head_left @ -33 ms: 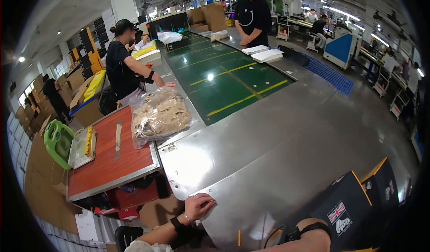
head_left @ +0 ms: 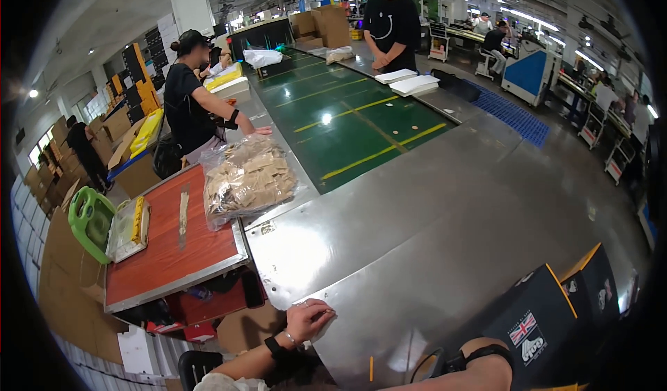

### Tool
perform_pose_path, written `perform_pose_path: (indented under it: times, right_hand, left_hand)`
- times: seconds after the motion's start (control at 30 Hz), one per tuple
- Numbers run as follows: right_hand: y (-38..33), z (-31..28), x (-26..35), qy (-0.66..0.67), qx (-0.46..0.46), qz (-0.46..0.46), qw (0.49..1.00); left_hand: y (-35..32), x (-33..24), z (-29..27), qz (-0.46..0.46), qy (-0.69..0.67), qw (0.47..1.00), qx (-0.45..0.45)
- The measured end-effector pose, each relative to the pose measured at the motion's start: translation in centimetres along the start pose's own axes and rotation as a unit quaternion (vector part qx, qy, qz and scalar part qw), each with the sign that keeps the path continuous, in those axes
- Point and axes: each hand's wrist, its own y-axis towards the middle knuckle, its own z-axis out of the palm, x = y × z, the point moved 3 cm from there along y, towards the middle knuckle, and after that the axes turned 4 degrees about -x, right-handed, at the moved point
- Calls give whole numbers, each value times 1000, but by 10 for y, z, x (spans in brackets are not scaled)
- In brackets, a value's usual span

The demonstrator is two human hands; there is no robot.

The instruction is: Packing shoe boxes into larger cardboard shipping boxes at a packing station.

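My left hand (head_left: 310, 320) rests at the near left edge of the metal table (head_left: 417, 231), its fingers curled together and pointing right. Anything inside those fingers is hidden. A black band and a bracelet circle that wrist. At the lower right, my right hand (head_left: 484, 345) shows only as a patch of skin past a black strap; its fingers are out of sight. Close beside it stand dark boxes (head_left: 531, 314) with orange edges and a printed flag. A black device with a cable sits against the right wrist.
A clear bag of brown paper pieces (head_left: 250, 179) lies at the red tabletop (head_left: 163, 245), under a co-worker's hand (head_left: 257, 131). Beyond runs a green conveyor belt (head_left: 340, 116). Another person (head_left: 392, 26) stands behind white stacks (head_left: 413, 85). A green chair back (head_left: 90, 221) is at left.
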Motion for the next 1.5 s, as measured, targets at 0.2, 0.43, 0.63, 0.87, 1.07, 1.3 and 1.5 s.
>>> perform_pose_path:
  times: [0.2, 0.43, 0.63, 0.87, 1.07, 1.3, 1.5]
  right_hand:
    - [-8, 11, -8, -44, -96, -102, 989]
    - [-5, 9, -7, -29, -68, -99, 992]
    - [1, 2, -4, -34, -36, -92, 994]
    - [5, -6, 2, -47, -9, -75, 996]
    - [-8, 4, 3, 3, -77, -84, 994]
    - [-18, 6, 20, 2, -86, -159, 984]
    - [-25, 8, 27, -39, -94, -221, 970]
  left_hand:
    - [0, 0, 0, 10, 15, 1000, 0]
    - [2, -2, -1, -17, 9, 1000, 23]
    - [0, 0, -2, -1, 3, 1000, 15]
    - [-2, 3, -1, -2, 0, 1000, 7]
    - [5, -1, 3, 7, -19, 1000, -4]
    - [-1, 0, -3, -20, -35, 999, -11]
    - [-3, -1, 0, 19, -7, 1000, 19]
